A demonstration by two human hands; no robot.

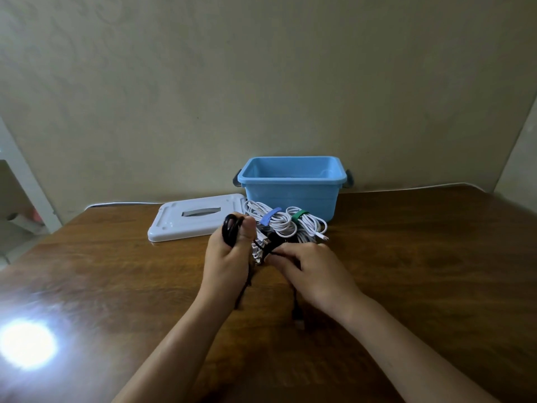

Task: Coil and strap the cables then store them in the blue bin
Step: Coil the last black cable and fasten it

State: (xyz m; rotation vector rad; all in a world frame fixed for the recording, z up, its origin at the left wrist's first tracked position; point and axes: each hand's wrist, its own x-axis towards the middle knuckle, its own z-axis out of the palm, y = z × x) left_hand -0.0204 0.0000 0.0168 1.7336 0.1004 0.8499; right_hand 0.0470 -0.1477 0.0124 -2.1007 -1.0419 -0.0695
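Two hands over glossy wood table (406, 257) | left hand (226, 257) grips looped black cable (231, 231) | right hand (311, 271) pinches its blurred strand | strapped white cable coils (279, 221) near smooth blue bin (290, 196)

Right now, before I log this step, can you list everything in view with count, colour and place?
blue bin: one, blue with dark side latches, open and looking empty, at the table's far edge by the wall.
lid: one, white with a grey handle, flat on the table left of the bin.
white cables: two coiled bundles, one with a blue strap, one with a green strap, in front of the bin.
black cable: one, partly coiled, between the hands, loose end trailing toward the person.
table: one, brown wood, glare spot near left.
left hand: grips the black coil.
right hand: pinches the black cable.
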